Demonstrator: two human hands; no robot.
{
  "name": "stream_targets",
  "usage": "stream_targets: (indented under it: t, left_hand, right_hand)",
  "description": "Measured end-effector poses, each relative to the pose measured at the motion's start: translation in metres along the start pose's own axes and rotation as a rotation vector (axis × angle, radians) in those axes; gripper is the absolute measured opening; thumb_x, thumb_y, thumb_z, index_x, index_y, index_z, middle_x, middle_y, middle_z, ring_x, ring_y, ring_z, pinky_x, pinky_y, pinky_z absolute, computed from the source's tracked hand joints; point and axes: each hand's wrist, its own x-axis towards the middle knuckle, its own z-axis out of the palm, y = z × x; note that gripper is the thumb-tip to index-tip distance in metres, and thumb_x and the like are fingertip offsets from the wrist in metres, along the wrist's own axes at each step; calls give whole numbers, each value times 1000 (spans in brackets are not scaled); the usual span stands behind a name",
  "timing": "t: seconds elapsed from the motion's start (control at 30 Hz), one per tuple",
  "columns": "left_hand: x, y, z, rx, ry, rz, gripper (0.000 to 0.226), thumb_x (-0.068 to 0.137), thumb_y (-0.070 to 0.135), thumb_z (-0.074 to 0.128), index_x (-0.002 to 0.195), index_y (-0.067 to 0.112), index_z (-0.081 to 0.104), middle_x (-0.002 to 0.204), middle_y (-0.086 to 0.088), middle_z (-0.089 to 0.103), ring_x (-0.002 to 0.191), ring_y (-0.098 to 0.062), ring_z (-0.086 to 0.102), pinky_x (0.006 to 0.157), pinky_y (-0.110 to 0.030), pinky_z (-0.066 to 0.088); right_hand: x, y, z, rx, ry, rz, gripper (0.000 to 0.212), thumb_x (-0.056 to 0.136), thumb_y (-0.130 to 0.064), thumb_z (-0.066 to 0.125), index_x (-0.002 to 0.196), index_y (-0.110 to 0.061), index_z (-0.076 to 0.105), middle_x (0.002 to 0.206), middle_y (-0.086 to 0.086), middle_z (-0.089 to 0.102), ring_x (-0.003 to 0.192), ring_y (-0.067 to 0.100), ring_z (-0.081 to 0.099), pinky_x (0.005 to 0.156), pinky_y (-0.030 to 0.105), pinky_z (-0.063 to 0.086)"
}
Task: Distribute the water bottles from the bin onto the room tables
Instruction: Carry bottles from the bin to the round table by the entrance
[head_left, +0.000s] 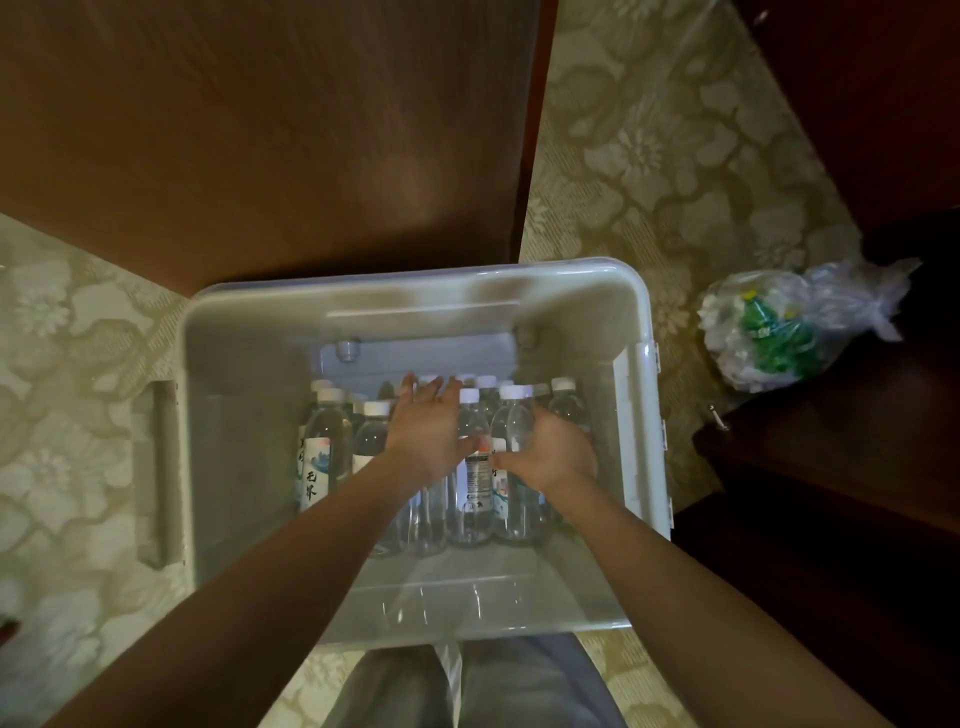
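Translucent plastic forms the bin (239, 415), which sits on the flower-patterned carpet (649, 156) just in front of a brown wooden table (260, 130). Water bottles (324, 441) with white caps stand upright in a cluster on the bin's floor, toward its right wall. Both hands reach down inside. The left hand (426, 428) is spread with straight fingers over the caps and holds nothing, while the right hand (553, 454) curls its fingers and thumb round one bottle (511, 426). Off to the right, beside dark wooden furniture (831, 493), lies a clear plastic bag (779, 322) with something green inside.
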Motion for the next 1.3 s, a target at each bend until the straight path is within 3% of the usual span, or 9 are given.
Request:
stream_targets:
  t: [0.2, 0.33, 0.43, 0.5, 0.7, 0.83, 0.97, 1.13, 1.3]
  left_hand:
    - [-27, 3, 2, -117, 165, 63, 89, 84, 60, 62, 151, 15, 26, 155, -8, 38, 146, -19, 28, 121, -42, -10]
    - [-50, 3, -1, -258, 156, 51, 92, 83, 45, 72, 153, 17, 22, 157, -6, 35, 150, -22, 18, 116, -32, -15]
    - [-62, 1, -6, -456, 119, 1, 92, 80, 32, 78, 154, 18, 24, 149, -3, 46, 143, -25, 32, 120, -37, 14]
    - [-67, -4, -4, -631, 82, -25, 90, 79, 21, 80, 152, 23, 29, 142, 0, 53, 131, -23, 49, 110, -40, 39]
    - [-74, -20, 10, -912, -14, 22, 85, 75, -2, 79, 141, 31, 35, 131, 4, 55, 120, -20, 59, 104, -43, 48]
    - [-78, -17, 16, -987, -25, 37, 88, 80, -8, 73, 136, 42, 27, 132, 5, 51, 123, -18, 54, 100, -28, 49]
    - [-83, -14, 23, -1033, -17, 7, 91, 82, -3, 73, 144, 42, 23, 131, 5, 53, 125, -16, 54, 98, -23, 47]
    - [-92, -11, 29, -1008, 79, 19, 89, 82, 8, 76, 142, 46, 23, 128, 8, 58, 118, -15, 59, 103, -42, 49]
    - [-112, -14, 22, -1077, 154, 18, 67, 80, 16, 78, 129, 44, 41, 121, 12, 60, 113, -14, 60, 99, -45, 51]
  right_hand:
    - [-16, 9, -6, 152, -46, 5, 73, 57, -43, 91, 123, -28, 61, 108, -6, 72, 96, 20, 69, 82, 37, 57]
    - [-25, 16, -14, 239, -159, -6, 58, 66, -13, 87, 117, -25, 63, 104, -2, 70, 91, 21, 68, 79, 39, 60]
    - [-26, 12, -24, 243, -254, -50, 51, 74, 6, 76, 121, -10, 64, 117, 5, 65, 97, 25, 66, 75, 38, 60]
    - [-27, 11, -30, 198, -287, -78, 52, 79, 9, 71, 128, -5, 60, 106, 6, 66, 93, 24, 65, 79, 38, 58]
    - [-29, 6, -43, 59, -374, -146, 27, 78, -7, 81, 78, -14, 55, 72, -6, 50, 62, 6, 48, 53, 21, 36]
    - [-29, 6, -46, 57, -438, -156, 22, 86, -4, 72, 102, -12, 59, 82, -2, 53, 69, 9, 52, 58, 21, 40]
    - [-34, 14, -40, 229, -461, -120, 68, 86, -3, 73, 145, -9, 40, 133, 8, 56, 121, 24, 56, 94, 29, 46]
    - [-44, 24, -25, 334, -325, -186, 79, 74, -13, 86, 142, -8, 46, 132, 10, 60, 123, 28, 58, 103, 46, 50]
    - [-64, 15, -32, 441, -263, -223, 76, 79, -24, 82, 144, -12, 45, 131, -3, 54, 119, 19, 54, 101, 36, 49]
